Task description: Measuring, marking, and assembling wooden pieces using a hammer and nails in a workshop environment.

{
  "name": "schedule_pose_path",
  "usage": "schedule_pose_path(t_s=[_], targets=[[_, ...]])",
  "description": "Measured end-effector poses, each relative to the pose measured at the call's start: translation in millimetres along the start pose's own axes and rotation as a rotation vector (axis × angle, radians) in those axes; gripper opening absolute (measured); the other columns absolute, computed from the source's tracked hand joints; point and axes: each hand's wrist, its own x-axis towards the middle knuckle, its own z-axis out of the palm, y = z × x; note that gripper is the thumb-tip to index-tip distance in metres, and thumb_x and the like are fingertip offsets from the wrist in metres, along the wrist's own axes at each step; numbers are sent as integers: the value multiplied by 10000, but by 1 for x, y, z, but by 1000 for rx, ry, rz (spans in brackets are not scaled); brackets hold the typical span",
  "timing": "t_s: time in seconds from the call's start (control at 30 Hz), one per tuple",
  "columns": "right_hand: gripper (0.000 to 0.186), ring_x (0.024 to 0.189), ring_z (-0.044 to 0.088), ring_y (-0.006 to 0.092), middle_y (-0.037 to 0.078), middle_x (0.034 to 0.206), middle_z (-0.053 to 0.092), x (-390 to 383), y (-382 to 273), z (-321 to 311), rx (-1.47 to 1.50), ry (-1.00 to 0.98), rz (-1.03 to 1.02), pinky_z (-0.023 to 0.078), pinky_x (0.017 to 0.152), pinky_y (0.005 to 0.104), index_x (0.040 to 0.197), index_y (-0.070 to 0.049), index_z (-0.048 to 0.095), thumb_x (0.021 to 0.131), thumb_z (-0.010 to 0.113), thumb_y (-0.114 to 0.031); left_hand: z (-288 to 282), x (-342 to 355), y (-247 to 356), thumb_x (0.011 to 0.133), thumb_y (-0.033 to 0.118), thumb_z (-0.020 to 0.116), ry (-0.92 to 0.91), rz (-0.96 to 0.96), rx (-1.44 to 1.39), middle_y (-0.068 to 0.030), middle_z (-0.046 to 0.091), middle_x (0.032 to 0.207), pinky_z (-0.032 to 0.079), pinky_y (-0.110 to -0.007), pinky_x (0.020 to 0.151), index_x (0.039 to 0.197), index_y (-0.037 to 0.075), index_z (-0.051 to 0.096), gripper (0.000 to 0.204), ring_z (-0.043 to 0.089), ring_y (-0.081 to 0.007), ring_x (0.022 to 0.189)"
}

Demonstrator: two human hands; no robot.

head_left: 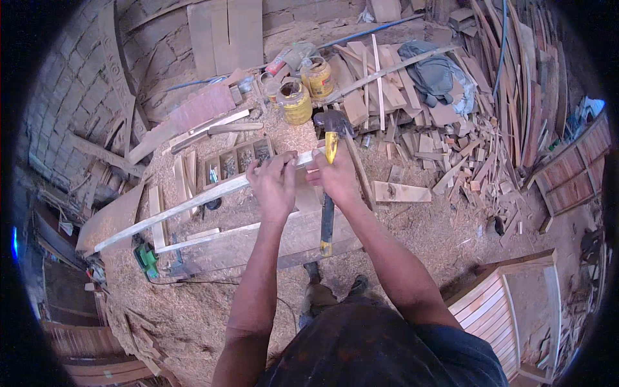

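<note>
A long, thin wooden strip [187, 205] slants across the workbench, its upper right end between my two hands. My left hand [273, 184] is closed around the strip near that end, fingers on its far side. Just beside it, my right hand [336, 178] is closed on a hammer [327, 226] high on its handle, close to the dark head. The yellow and black handle hangs below my palm toward me. The right fingertips touch or nearly touch the strip's end; whether they also pinch something small I cannot make out.
A divided wooden box [237, 160] of small hardware lies beyond the strip. Yellow containers [294, 104] stand at the back of the bench. A green power tool [147, 260] sits at the left edge. Wood offcuts [445, 155] pile up right; a slatted frame [493, 306] stands lower right.
</note>
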Motion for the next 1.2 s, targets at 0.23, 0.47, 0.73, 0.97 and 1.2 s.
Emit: schedule_pose_path(t_s=[0.23,0.47,0.73,0.97,1.2], targets=[[332,702,754,279,129,889,737,7,3,-20,-554,62,-238,580,601,419,1413,-50,547,1110,628,-158,11,-5,5,1044,132,652,104,31,75,-26,799,1181,274,-508,1231,1169,129,763,167,712,-231,1170],[535,817,759,454,253,943,747,-49,-57,-43,-795,-14,-513,569,716,520,1589,-119,497,1083,663,-174,23,-2,3,1049,129,634,170,52,85,-56,776,1177,252,-518,1243,1160,105,729,148,694,-252,1183],[590,795,748,436,232,910,750,-61,-121,-35,-1124,-45,-801,562,684,537,1625,-227,563,1056,693,-142,25,0,4,1056,142,625,186,31,111,-146,718,1066,283,-538,1230,1135,56,687,132,673,-342,1111],[592,786,745,428,215,914,748,-60,-120,-31,-1096,-9,-806,577,694,539,1619,-259,576,1052,695,-138,31,-1,-3,1007,117,643,215,36,179,-117,755,1099,310,-548,1208,1164,63,725,185,688,-301,1123],[581,720,743,371,189,849,733,-19,-81,-33,-980,-10,-757,591,662,455,1543,-144,614,1013,793,-302,33,1,-3,1034,132,649,247,45,113,-109,721,1027,306,-525,1204,1105,91,741,123,676,-315,1078]])
